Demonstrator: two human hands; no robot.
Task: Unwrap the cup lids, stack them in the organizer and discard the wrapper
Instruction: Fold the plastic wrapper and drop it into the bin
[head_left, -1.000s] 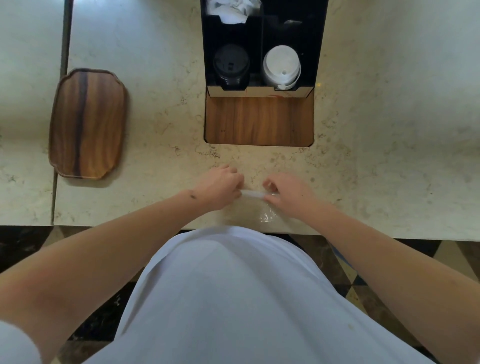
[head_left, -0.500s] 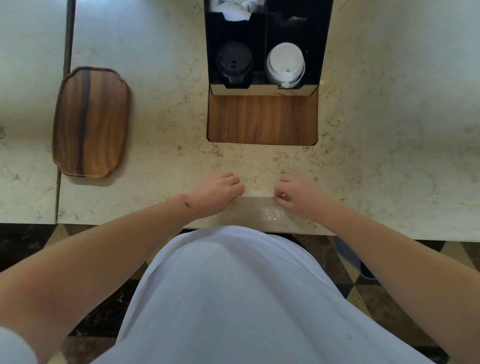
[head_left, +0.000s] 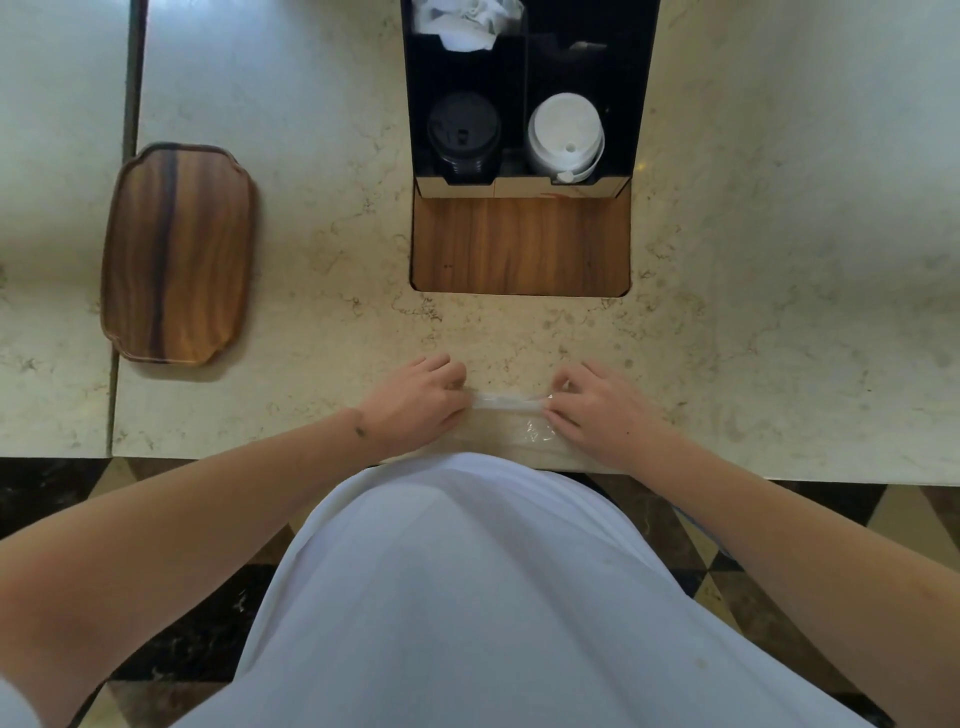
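You are looking straight down at a pale marble bench (head_left: 311, 260), with your white shirt (head_left: 467, 597) filling the bottom of the view and both bare forearms reaching forward.

Near the bench's front edge, your left hand (head_left: 421, 400) and right hand (head_left: 597, 410) sit close together, knuckles up. Between them runs a thin strip of clear plastic wrapper (head_left: 506, 401), pulled into a narrow band. Each hand is pinching one end of it between thumb and fingers. A crinkled, shiny bit of the same wrapper lies flat on the bench just under your right hand, toward the edge.

Straight ahead, well apart from your hands, stands a black organizer (head_left: 641, 104) with a wooden front panel. It is split into two front compartments. The left one holds a stack of black lids (head_left: 463, 136). The right one holds a stack of white lids (head_left: 566, 136), the top one showing its small sip hole. The lowest white lid sits slightly askew and pokes out at the front. Behind the black lids, at the top edge of the view, a rear compartment holds crumpled white paper (head_left: 465, 23).

To your left, a wooden tray (head_left: 179, 254) with scalloped corners lies flat on the bench. It straddles a dark seam between two slabs.

Below the bench edge you can see a floor (head_left: 727, 587) of dark and cream tiles.
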